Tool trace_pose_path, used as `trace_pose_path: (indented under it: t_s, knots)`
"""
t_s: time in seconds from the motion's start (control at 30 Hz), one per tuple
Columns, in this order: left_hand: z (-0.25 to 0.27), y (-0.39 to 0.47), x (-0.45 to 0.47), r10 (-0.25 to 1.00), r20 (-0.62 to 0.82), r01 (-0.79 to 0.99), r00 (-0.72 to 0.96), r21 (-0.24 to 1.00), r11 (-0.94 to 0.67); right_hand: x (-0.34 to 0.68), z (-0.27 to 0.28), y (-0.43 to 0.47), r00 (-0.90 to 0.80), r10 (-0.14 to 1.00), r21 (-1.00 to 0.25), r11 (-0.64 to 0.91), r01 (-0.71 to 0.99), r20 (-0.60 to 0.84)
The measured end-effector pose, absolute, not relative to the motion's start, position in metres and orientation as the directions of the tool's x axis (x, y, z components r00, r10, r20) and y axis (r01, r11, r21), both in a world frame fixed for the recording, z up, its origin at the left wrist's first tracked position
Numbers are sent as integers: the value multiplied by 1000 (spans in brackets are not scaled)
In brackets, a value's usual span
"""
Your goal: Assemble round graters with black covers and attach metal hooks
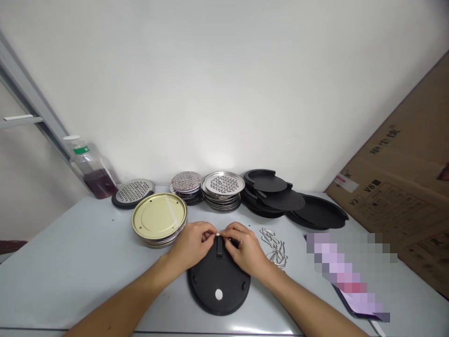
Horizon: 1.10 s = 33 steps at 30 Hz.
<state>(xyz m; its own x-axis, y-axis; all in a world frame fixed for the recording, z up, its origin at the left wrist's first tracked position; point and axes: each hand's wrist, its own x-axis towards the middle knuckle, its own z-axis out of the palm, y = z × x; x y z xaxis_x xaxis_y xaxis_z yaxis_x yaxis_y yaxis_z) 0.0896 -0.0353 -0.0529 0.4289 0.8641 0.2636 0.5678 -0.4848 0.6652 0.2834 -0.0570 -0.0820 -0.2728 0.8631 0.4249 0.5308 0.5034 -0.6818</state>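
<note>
A black round plastic base (pixel 220 281) lies on the table in front of me, with a raised bar (pixel 219 248) near its far edge and a white round spot (pixel 219 294) near its close edge. My left hand (pixel 197 241) and my right hand (pixel 245 247) meet at the far end of that bar. Both are closed in a pinch around a small shiny metal wire clip (pixel 218 235), mostly covered by fingertips. Just right of my right hand lies a loose pile of bent metal wire clips (pixel 275 248).
Behind my left hand stands a stack of gold-coloured metal discs (pixel 159 216). Farther back are a perforated disc (pixel 135 191), stacked perforated metal plates (pixel 224 183) and black plastic bases (pixel 277 199). A bottle (pixel 96 178), a blurred-out phone (pixel 358 304) and a cardboard box (pixel 403 196) flank the table.
</note>
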Motion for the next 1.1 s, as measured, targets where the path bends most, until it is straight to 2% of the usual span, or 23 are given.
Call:
trace_pose_path:
  t_s: [0.2,0.4,0.67,0.97,1.1]
  knots:
    - [-49,-37,88,870,185,580,457,680,-449,285,-79,-58,-349,829,-669,560,489,438]
    - [-47,-37,87,865,199,556,460,695,-456,290,-77,-56,-391,823,-650,566,508,411]
    - [-56,-36,89,868,258,549,423,689,-473,286,-78,-60,-338,837,-637,546,544,430]
    - [-55,-39,92,871,271,587,410,652,-480,286,-69,-60,-300,862,-731,506,458,409]
    - [-56,-40,92,880,256,591,401,661,-462,287,-66,-57,-302,859,-733,510,449,413]
